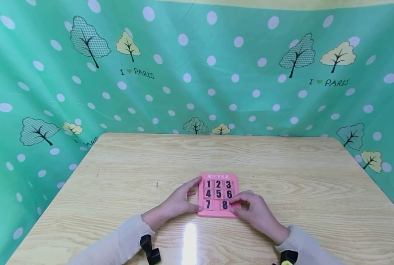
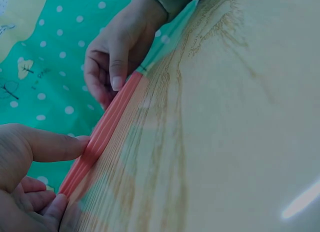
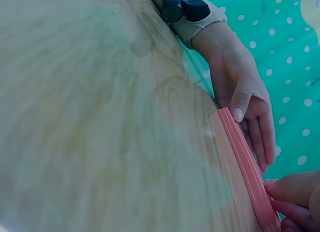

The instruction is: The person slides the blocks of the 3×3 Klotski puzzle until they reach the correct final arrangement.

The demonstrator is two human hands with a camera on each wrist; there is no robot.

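Observation:
A pink number slide puzzle (image 1: 217, 213) lies flat on the wooden table, its tiles numbered 1 to 8 in rows. In the bottom row the 8 tile (image 1: 224, 205) sits between the middle and right columns, with a pink gap between it and the 7 tile (image 1: 208, 204). My left hand (image 1: 180, 200) holds the puzzle's left side, thumb by the lower corner and index finger by the upper one. With bent thumb and index finger, my right hand (image 1: 254, 209) pinches at the right edge of the 8 tile. Both wrist views show the puzzle edge-on, hiding its tiles.
The light wooden table (image 1: 124, 158) stretches around the puzzle, with a bright light reflection (image 1: 189, 243) in front of it. Behind and beside the table hangs a green dotted cloth (image 1: 197, 92) with printed trees.

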